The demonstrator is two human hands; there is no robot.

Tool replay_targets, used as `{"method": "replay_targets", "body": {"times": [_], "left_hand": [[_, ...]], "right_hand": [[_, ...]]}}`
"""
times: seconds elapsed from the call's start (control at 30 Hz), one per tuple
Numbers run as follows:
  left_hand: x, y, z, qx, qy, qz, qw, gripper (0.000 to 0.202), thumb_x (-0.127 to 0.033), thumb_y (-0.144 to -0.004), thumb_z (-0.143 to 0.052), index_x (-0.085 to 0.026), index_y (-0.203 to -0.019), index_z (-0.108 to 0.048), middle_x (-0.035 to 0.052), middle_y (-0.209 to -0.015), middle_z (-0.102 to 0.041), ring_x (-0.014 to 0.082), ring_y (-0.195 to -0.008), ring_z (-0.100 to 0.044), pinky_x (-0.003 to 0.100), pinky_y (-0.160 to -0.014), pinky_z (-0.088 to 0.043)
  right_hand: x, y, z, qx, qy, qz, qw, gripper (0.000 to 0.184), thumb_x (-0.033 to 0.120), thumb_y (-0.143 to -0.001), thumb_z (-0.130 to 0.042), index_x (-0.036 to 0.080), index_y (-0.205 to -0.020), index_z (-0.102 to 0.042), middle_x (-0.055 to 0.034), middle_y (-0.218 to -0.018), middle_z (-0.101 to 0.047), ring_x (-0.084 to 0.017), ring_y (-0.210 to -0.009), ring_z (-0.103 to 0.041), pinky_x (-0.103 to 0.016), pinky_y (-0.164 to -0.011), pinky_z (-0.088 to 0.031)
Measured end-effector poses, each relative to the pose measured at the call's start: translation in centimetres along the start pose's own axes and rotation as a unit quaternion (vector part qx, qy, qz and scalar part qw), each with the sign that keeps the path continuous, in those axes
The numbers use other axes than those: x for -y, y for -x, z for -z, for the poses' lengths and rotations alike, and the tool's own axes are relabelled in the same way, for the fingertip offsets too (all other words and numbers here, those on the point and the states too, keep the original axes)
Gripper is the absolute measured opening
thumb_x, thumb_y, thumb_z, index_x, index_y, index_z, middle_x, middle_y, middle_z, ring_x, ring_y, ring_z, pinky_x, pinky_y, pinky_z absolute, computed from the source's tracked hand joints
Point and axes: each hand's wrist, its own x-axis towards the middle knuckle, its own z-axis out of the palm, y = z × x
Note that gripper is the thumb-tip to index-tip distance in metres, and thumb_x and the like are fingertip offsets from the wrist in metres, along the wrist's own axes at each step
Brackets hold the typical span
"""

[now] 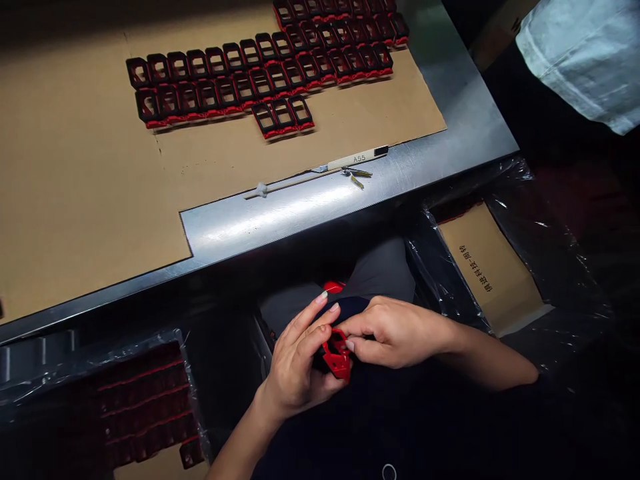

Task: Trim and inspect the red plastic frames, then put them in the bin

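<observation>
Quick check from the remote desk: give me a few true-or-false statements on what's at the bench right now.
1. The left hand and right hand both hold a red part, with a dark cloth against it. True.
2. The left hand holds a tool marked A55. False: the tool marked A55 lies on the steel table by the cardboard's edge.
3. Rows of red-and-black frames lie on brown cardboard. True.
4. The plastic-wrapped box at lower right holds stacked red frames. False: that plastic-wrapped box shows cardboard with printed characters; the stacked red frames are at lower left.
</observation>
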Motion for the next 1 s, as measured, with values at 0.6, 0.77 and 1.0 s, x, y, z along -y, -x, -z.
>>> {"method": "replay_targets", "body": {"times": [0.6, 0.77, 1.0], "left_hand": [[-0.3, 1.6, -2.1, -0.003, 0.406, 0.255, 0.877, 0.071, -0.047, -0.086, -0.071, -0.031, -0.140, -0.028, 0.0273, -0.156, -0.039, 0.0318, -0.118, -0.067, 0.048, -0.088, -0.060], [-0.2, 2.0, -2.1, 0.000, 0.392, 0.246, 0.887, 0.071, -0.044, -0.087, -0.071, -0.029, -0.141, -0.027, 0.0278, -0.152, -0.044, 0.0355, -0.138, -0.051, 0.057, -0.103, -0.050], [0.0, 1.9, -2.0, 0.004, 0.375, 0.226, 0.899, 0.072, -0.042, -0.087, -0.070, -0.028, -0.143, -0.026, 0.0272, -0.150, -0.047, 0.0358, -0.140, -0.048, 0.062, -0.108, -0.044]], "right_hand": [[-4.2, -1.8, -4.6, 0.003, -0.520, -0.095, 0.849, 0.049, 0.053, -0.076, -0.081, 0.011, -0.098, -0.068, -0.0035, -0.084, -0.071, -0.009, -0.069, -0.067, -0.023, -0.068, -0.056], [-4.6, -1.8, -4.8, 0.003, -0.515, -0.078, 0.854, 0.048, 0.051, -0.077, -0.081, 0.011, -0.100, -0.068, -0.0044, -0.084, -0.072, -0.010, -0.069, -0.067, -0.026, -0.071, -0.055], [-4.6, -1.7, -4.8, -0.007, -0.505, -0.085, 0.859, 0.044, 0.047, -0.077, -0.082, 0.012, -0.100, -0.069, -0.0067, -0.090, -0.075, -0.012, -0.077, -0.071, -0.027, -0.077, -0.053]]}}
